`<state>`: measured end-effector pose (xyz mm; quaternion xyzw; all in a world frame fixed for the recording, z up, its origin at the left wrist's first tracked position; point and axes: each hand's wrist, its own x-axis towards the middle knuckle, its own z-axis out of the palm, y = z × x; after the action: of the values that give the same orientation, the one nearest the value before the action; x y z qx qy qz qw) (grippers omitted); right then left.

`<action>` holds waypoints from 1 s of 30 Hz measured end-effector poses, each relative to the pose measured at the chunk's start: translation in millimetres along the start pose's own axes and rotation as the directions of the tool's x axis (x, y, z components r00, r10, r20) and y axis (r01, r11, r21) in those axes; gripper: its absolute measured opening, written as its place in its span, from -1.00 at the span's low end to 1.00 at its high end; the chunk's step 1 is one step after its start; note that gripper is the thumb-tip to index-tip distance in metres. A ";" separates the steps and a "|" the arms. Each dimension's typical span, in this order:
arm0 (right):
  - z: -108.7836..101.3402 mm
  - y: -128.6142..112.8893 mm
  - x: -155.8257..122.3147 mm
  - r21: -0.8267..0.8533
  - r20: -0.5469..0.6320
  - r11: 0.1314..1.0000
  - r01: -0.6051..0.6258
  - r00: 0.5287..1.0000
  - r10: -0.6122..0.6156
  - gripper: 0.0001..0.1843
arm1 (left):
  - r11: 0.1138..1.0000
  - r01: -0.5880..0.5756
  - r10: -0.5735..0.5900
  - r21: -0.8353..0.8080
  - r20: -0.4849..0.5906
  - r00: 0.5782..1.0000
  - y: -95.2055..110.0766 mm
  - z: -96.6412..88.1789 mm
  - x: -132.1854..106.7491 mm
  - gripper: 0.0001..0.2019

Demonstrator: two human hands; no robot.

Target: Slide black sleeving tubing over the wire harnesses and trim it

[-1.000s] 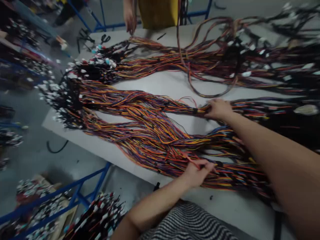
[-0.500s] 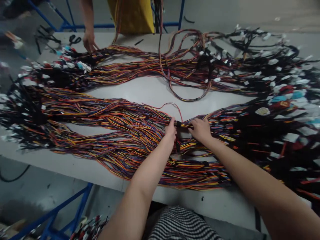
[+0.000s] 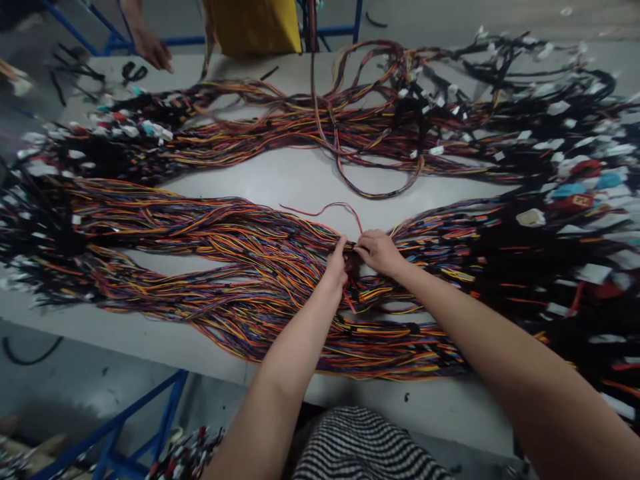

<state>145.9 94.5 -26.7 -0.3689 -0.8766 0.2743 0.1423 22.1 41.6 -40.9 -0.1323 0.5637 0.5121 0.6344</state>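
Observation:
Long bundles of multicoloured wires [image 3: 260, 260] lie across the table in front of me. My left hand [image 3: 339, 260] is closed around one wire bundle near the middle, thumb along its top. Right beside it, my right hand [image 3: 376, 250] pinches at the same bundle, fingers pressed together; exactly what sits between the fingertips is hidden. A thin red wire [image 3: 345, 204] loops up from the bundle by my right hand, its loose end pointing left. Dark tape and a short red strand [image 3: 350, 303] show just below my hands.
Another wire row [image 3: 280, 137] runs along the far side, with a hanging cable loop [image 3: 370, 195]. White connectors crowd the right end [image 3: 595, 273] and left end [image 3: 30, 260]. A co-worker's hand [image 3: 151, 48] is at the far left, near black scissors [image 3: 134, 72]. Blue frames [image 3: 115, 427] stand below.
My right hand has moved left along the bundle, up against my left hand, covering the black tape. The co-worker's hand has lifted away from the far wires.

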 end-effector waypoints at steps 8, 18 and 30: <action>2.0 13.2 42.1 -0.008 0.074 0.829 -0.559 0.827 0.558 -0.78 | 0.973 -0.224 0.224 0.048 0.003 0.975 -8.4 -0.2 -2.2 -0.55; -35.5 17.1 69.8 0.169 0.491 0.775 -0.608 0.734 0.469 -0.47 | 0.902 -0.356 0.246 0.246 0.386 0.889 -3.3 -23.7 -4.6 -0.62; -38.9 -15.7 9.0 -0.423 0.451 0.886 -0.191 0.804 0.388 -0.65 | 0.805 -0.529 0.233 0.268 0.677 0.698 32.2 -20.5 10.2 -0.50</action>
<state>148.3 106.5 14.4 -0.4313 -0.8483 0.2192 -0.2155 -17.2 45.6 -43.1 0.3131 0.4419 0.5071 0.6704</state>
